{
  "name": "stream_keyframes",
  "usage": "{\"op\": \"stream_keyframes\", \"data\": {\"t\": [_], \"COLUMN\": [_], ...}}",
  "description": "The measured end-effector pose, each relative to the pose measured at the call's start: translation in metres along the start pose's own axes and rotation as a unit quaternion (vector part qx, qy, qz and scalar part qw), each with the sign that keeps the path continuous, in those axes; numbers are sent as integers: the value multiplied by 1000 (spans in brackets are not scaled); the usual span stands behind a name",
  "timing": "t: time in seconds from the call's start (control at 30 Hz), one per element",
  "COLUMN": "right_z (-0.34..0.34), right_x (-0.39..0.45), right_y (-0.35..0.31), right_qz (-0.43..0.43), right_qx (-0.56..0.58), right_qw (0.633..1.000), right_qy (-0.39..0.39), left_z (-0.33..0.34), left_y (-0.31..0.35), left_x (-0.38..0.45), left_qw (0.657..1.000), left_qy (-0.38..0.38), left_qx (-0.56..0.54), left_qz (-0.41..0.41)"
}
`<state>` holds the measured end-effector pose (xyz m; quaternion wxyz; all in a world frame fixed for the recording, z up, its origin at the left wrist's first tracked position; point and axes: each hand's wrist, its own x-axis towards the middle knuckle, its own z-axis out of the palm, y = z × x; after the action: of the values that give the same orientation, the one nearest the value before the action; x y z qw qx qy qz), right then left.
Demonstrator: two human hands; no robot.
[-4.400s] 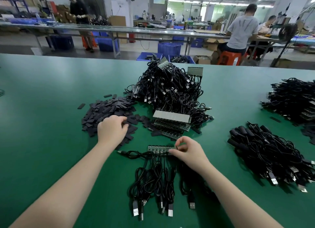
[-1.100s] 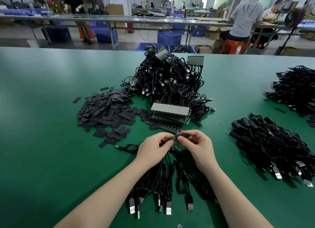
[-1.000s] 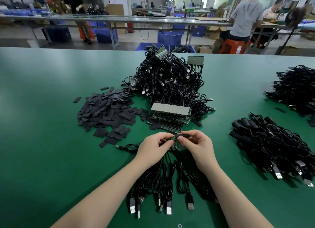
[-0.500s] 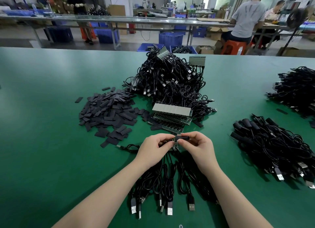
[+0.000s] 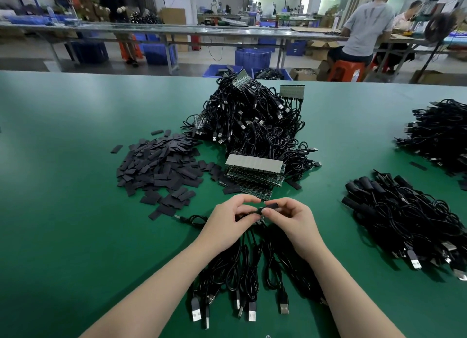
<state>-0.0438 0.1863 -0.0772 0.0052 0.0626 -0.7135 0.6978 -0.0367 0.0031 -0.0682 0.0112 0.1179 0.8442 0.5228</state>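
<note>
My left hand (image 5: 228,222) and my right hand (image 5: 294,220) meet just above the green table (image 5: 63,211). Between them they pinch a short black sleeve (image 5: 270,207) at one end of a small green circuit strip, which the fingers mostly hide. Several black USB cables (image 5: 242,274) hang from that strip toward me, plugs (image 5: 249,313) lying near the table's front. A stack of green circuit strips (image 5: 254,171) lies just beyond my hands.
Flat black sleeves lie heaped at the left (image 5: 161,166). A tall tangle of cabled strips (image 5: 252,120) rises behind. Finished sleeved cables (image 5: 404,216) lie at the right, another black pile (image 5: 442,133) beyond. People work at far benches.
4.4 s ago my left hand was at the sleeve heap and the strip lay flat. Now both hands hold the strip raised, with a sleeve at its end; little change over the last second.
</note>
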Motion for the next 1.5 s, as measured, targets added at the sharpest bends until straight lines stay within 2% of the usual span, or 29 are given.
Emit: {"op": "stream_keyframes", "data": {"t": [0.17,0.33,0.43,0.7,0.8,0.93,1.2,1.5], "right_z": [0,1,2,-1,-3,-4,2,1], "right_x": [-1,-2,-2,-1,1,1,1,1], "right_y": [-1,0,-1,1,3,5,4,3], "right_qz": [13,15,10,9,12,11,-10,-6], "right_qx": [28,13,0,16,48,44,-22,-24], "right_qw": [999,1000,1000,1000,999,999,1000,1000], "right_qy": [11,9,-1,12,16,8,-2,2], "left_z": [-13,-17,-14,-3,-3,0,7,8], "left_y": [2,3,2,9,8,5,-2,-8], "left_x": [2,-2,-6,0,1,-1,-2,-4], "left_qw": [997,987,991,997,995,983,984,988], "left_qy": [-54,37,55,43,41,98,108,105], "left_qx": [51,155,124,68,85,150,126,95], "left_qz": [8,-9,-24,10,19,38,63,66]}}
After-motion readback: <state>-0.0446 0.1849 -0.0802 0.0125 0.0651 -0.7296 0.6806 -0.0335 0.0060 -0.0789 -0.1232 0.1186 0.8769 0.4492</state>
